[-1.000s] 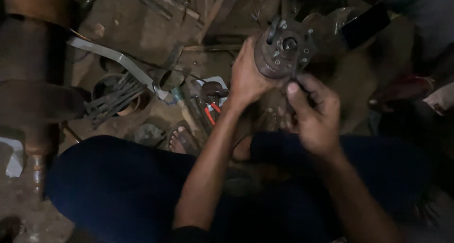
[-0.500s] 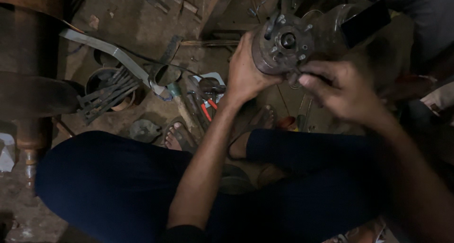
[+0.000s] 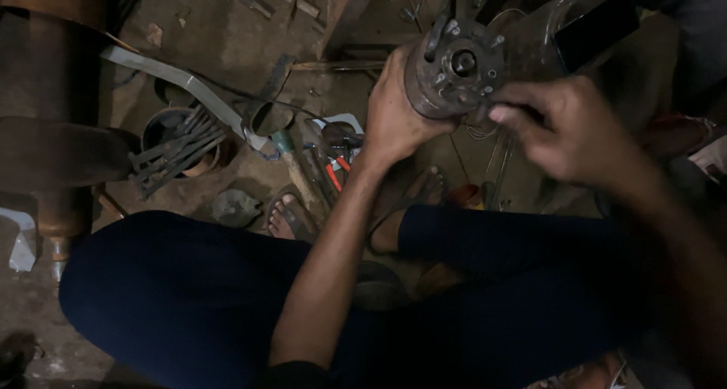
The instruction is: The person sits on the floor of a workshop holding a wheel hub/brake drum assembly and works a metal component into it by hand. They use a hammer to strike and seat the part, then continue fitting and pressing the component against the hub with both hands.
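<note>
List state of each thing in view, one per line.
Motor housing: held up off the floor, round end face toward the camera.
Left hand: gripping the housing's left side.
Right hand: fingertips at the housing's lower right edge; any small part in them is hidden.
Pliers: lying on the floor, untouched.
Tin: on the floor, holding metal tools.

Dull, grimy metal motor housing (image 3: pixel 454 67) with shinier bolt heads, dark matt cloth trousers (image 3: pixel 197 283), rough dusty earthen floor (image 3: pixel 219 40), worn steel rods in a rusty tin (image 3: pixel 178 143) far left, red plastic-handled pliers (image 3: pixel 335 173), pale smooth strap (image 3: pixel 178 82)
</note>
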